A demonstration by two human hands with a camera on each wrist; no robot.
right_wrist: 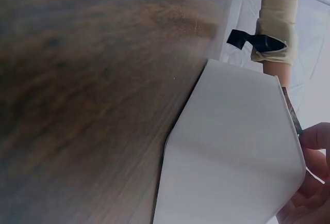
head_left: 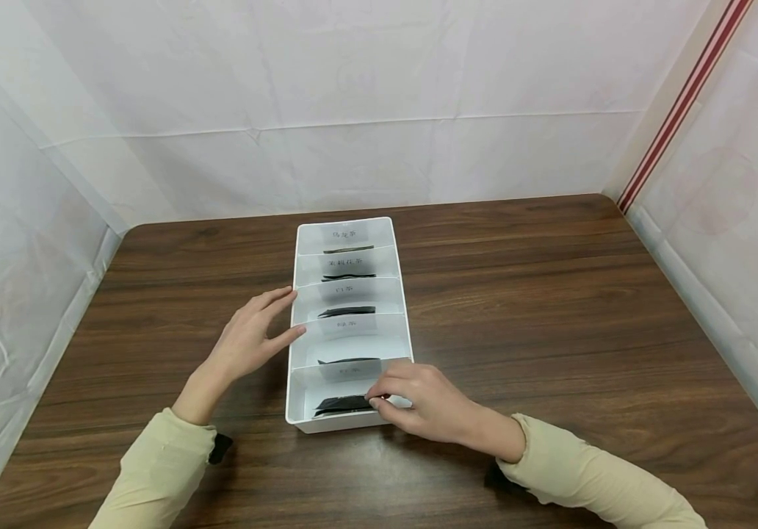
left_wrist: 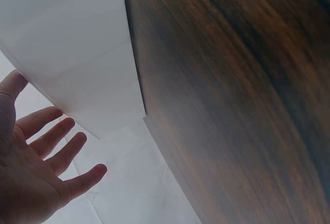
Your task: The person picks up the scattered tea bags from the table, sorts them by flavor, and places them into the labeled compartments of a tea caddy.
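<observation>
A long white divided box (head_left: 289,386) stands on the table, with a row of compartments bearing handwritten tea labels. Dark flat tea sachets stand in the compartments. At the nearest compartment, my right hand (head_left: 425,402) pinches the right end of a dark tea sachet (head_left: 344,402) between thumb and fingers. Part of that sachet (right_wrist: 291,111) shows above the box wall in the right wrist view. My left hand (head_left: 247,336) rests with spread fingers against the box's left rim. In the left wrist view, thumb and forefinger touch the edge of the white wall (left_wrist: 72,43).
Dark wood tabletop (head_left: 538,308) spreads around the box. White sheeting (head_left: 366,103) hangs behind and at both sides, with a red stripe (head_left: 683,103) at the right corner. More sachets (head_left: 348,311) stand in the farther compartments.
</observation>
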